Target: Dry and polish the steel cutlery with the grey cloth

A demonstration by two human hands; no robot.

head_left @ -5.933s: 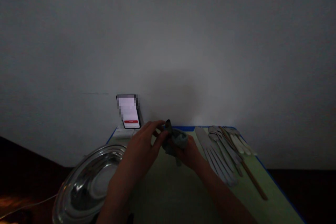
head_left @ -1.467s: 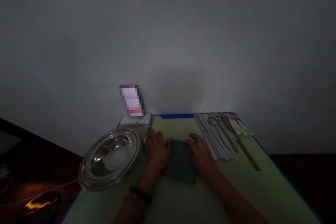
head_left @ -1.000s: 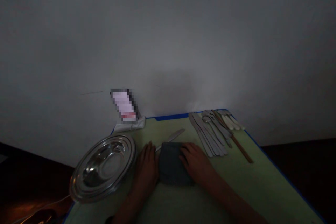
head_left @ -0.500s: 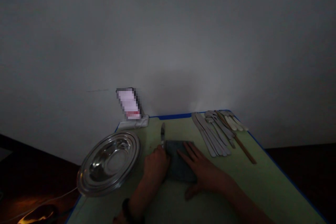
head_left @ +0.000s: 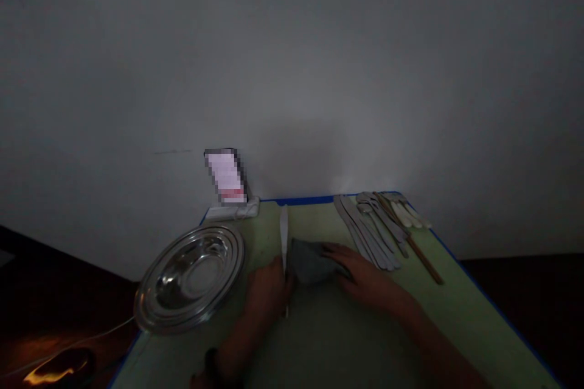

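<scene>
My left hand [head_left: 268,285] is closed around the middle of a table knife [head_left: 283,231]; its blade points away toward the wall and the handle end shows below my fingers. Just right of the knife, my right hand [head_left: 353,267] grips a folded grey cloth [head_left: 312,261] by its right side, thumb below and fingers on top. The cloth's left edge lies close beside the knife and is lifted a little; whether they touch I cannot tell.
Stacked steel bowls [head_left: 191,279] stand on the left of the green table [head_left: 337,346]. Behind them a phone [head_left: 227,176] leans on a white stand [head_left: 232,209]. At the right lie several knives [head_left: 365,234], spoons [head_left: 378,225], brown chopsticks [head_left: 424,258] and white-handled cutlery [head_left: 406,216].
My right hand has gone from lying flat and spread on the cloth to gripping its right side, and the cloth is bunched up. The knife's blade now shows broader.
</scene>
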